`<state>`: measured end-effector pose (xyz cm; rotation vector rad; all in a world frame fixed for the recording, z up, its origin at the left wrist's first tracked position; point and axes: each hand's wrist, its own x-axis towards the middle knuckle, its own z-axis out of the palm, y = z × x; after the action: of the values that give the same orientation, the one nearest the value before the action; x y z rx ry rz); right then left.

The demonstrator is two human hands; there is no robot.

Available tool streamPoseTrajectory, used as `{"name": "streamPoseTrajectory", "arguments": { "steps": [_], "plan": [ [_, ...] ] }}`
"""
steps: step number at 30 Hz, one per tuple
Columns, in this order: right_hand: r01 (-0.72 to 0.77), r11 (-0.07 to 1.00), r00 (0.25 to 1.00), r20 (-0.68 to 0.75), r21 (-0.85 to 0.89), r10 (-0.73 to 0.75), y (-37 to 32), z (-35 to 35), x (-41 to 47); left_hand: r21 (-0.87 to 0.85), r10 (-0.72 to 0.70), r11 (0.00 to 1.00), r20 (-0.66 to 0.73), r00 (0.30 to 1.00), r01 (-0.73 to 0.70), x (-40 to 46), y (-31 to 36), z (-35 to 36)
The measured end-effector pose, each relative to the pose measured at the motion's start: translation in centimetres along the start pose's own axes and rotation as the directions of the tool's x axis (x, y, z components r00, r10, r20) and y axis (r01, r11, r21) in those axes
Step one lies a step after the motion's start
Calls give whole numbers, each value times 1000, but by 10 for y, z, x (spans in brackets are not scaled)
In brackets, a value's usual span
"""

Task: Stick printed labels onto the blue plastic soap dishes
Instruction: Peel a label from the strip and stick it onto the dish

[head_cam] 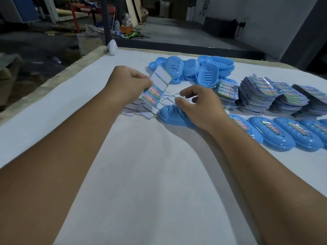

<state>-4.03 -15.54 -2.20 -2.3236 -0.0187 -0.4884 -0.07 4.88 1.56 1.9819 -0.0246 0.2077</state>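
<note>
Label sheet (156,85) pinched in left hand (130,82) above blue soap dish (174,115) on white table (141,165).
Right hand (198,103) over dish, fingers loosely curled, holding nothing visible; spent backings (141,109) just beside; labelled dishes (283,133) in a row right; sheet stacks (265,96) behind.

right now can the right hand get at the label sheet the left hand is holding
Probably yes: the right hand hovers beside the label sheet gripped by the left hand, with nothing between them.
</note>
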Motion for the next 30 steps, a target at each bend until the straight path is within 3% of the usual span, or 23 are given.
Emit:
{"name": "streamPoseTrajectory", "arguments": {
  "steps": [3, 6, 9, 23, 27, 30],
  "plan": [
    [28, 985, 998, -67, 171, -17, -5, -2, 1, -182, 22, 983, 30, 999, -16, -5, 6, 3],
    [20, 930, 999, -50, 366, -2, -10, -3, 0, -255, 39, 967, 103, 994, -12, -11, 9, 9],
    [27, 892, 1000, -19, 451, -20, -11, -5, 0, -271, 58, 962, 148, 987, -16, -17, 10, 15],
    [-13, 891, 995, -79, 454, 55, -8, -6, 4, -119, 132, 986, 125, 983, -118, -18, 11, 15],
    [-5, 956, 985, -165, 292, 56, -5, -5, 4, -120, 152, 984, 149, 977, -135, -19, 12, 14],
    [21, 950, 991, -130, 312, 21, -7, -4, 2, -167, 173, 975, 148, 974, -148, -20, 11, 15]
  ]
}}
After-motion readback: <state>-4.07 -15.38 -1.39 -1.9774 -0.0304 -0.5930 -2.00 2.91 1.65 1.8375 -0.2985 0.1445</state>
